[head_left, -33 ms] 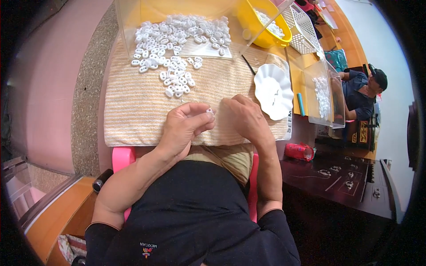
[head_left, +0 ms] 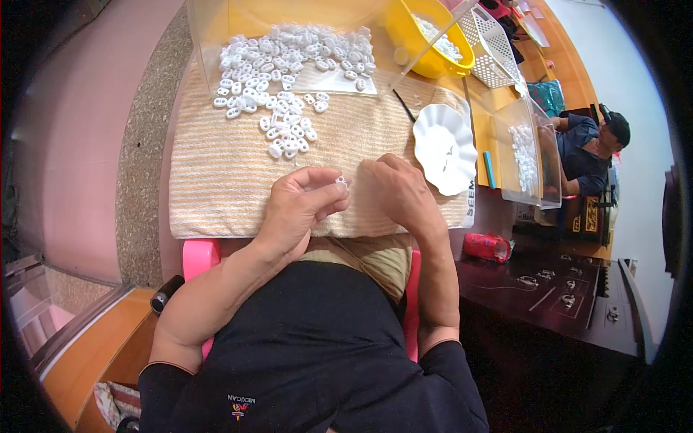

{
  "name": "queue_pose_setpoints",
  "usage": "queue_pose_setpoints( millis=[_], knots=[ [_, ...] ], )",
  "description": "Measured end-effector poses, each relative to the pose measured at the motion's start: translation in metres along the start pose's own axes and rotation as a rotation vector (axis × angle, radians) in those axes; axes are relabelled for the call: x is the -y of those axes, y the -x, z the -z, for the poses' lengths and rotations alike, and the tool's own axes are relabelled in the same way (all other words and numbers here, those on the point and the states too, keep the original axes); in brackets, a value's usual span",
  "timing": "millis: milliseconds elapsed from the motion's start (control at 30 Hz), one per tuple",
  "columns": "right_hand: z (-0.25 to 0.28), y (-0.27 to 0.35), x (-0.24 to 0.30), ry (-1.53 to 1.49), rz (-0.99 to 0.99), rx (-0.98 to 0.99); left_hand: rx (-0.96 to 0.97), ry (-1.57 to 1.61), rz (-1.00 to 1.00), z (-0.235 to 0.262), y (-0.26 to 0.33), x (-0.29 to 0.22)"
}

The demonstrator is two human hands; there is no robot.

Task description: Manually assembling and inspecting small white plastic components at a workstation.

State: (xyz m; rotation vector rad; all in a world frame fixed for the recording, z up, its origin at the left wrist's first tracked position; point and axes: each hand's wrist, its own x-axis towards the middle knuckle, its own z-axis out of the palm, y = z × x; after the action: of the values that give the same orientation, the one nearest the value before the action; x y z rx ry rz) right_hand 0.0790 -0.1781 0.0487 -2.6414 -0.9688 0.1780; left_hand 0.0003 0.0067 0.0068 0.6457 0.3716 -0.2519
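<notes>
Between the thumb and forefinger of my left hand [head_left: 299, 206] is a small white plastic piece [head_left: 342, 180], mostly covered by the fingertips. My right hand [head_left: 397, 189] is just to its right with the fingers curled inward and down; whatever they pinch, if anything, is hidden behind the hand. Both hands are over a striped beige towel [head_left: 216, 180], apart from each other. Beyond them lies a loose heap of white oval plastic parts [head_left: 285, 130], each with two holes. To the right of my right hand, a white scalloped dish [head_left: 431, 141] holds a few tiny dark bits.
A clear bin [head_left: 206, 50] with many more white parts opens toward the towel. A black thin tool [head_left: 404, 105] lies by the dish. Farther right are a yellow basin [head_left: 433, 61], a white perforated basket [head_left: 489, 47], a teal bar [head_left: 489, 169] and another person [head_left: 581, 155] beside a second clear bin [head_left: 545, 184].
</notes>
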Motion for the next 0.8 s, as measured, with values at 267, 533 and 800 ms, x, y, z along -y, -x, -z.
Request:
queue_pose_setpoints(
  millis=[267, 533, 800],
  knots=[
    [0.002, 0.009, -0.002, -0.556, -0.103, 0.035, 0.019, -0.010, -0.007, -0.001, 0.001, 0.000],
    [-0.012, 0.009, -0.002, -0.986, -0.229, 0.036, 0.006, -0.041, 0.014, -0.002, 0.002, -0.001],
    [-0.018, 0.010, -0.001, -1.098, -0.242, 0.014, 0.032, -0.068, 0.022, 0.002, 0.000, -0.001]
  ],
)
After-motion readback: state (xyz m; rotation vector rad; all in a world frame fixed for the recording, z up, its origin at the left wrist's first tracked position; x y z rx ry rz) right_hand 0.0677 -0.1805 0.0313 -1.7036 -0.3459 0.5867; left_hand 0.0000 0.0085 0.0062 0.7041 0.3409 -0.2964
